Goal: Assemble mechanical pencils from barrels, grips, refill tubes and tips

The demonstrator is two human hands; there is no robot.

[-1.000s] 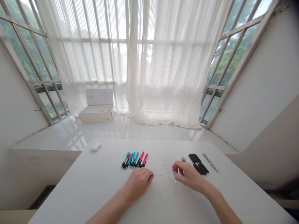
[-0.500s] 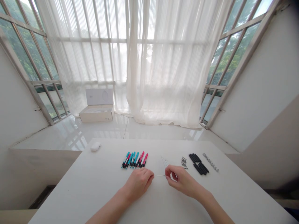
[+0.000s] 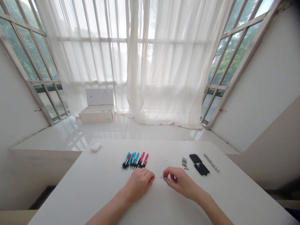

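Note:
My left hand [image 3: 140,181] is closed in a pinch on one end of a thin, pale pen refill [image 3: 159,177]. Its other end, where a small dark part shows, lies between the thumb and forefinger of my right hand [image 3: 176,178]. Only a short stretch of the refill is visible between the two hands, low over the white table. Just beyond my right hand lie several thin refills [image 3: 165,161], partly hidden by it. Teal and pink pen barrels with black lower parts [image 3: 134,160] lie in a row past my left hand.
Right of my right hand are small dark and metallic parts [image 3: 184,163], black tubes [image 3: 199,164] in two groups, and a line of grey pieces [image 3: 211,162]. A white rounded case [image 3: 96,147] sits at the table's far left. An open box [image 3: 96,113] stands on the ledge.
My right hand has moved slightly left, so the visible stretch of refill between my hands is shorter. The left hand stays in place.

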